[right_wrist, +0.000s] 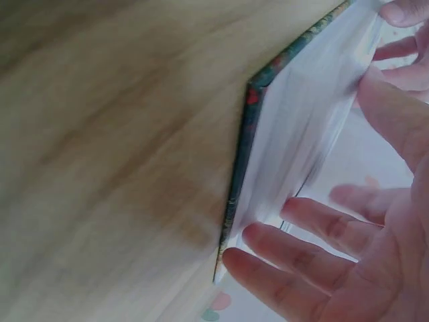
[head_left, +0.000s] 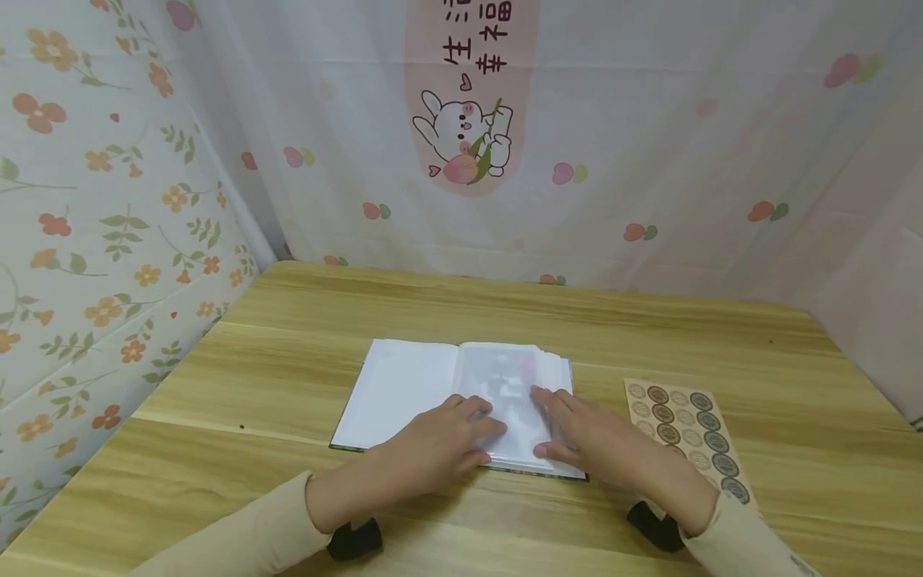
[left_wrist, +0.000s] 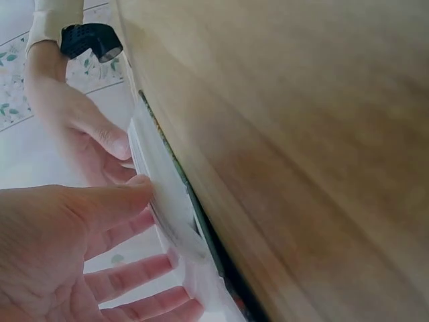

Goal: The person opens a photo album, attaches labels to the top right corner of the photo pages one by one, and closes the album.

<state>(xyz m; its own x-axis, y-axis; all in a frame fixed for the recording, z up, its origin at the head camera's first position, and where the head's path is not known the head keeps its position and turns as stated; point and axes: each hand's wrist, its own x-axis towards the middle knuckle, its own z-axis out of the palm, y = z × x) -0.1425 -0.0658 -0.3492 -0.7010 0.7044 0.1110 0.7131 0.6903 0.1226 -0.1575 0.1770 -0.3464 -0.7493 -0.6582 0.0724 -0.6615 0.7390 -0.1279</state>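
A photo album with white inner pages and a dark patterned cover lies spread on the table. Its right side carries a stack of clear plastic sleeves, with a faint pinkish patch near the top. My left hand rests on the sleeves by the fold, its fingers loosely spread. At the outer edge of the same page, my right hand touches the sleeves with extended fingers. In the right wrist view the album's cover edge and the page edges show beside the fingertips. Neither hand grips anything.
Right of the album lies a brown sheet of round stickers, partly behind my right forearm. The wooden table has rounded back corners. Printed cloths hang behind it and to its left. Each wrist wears a black device.
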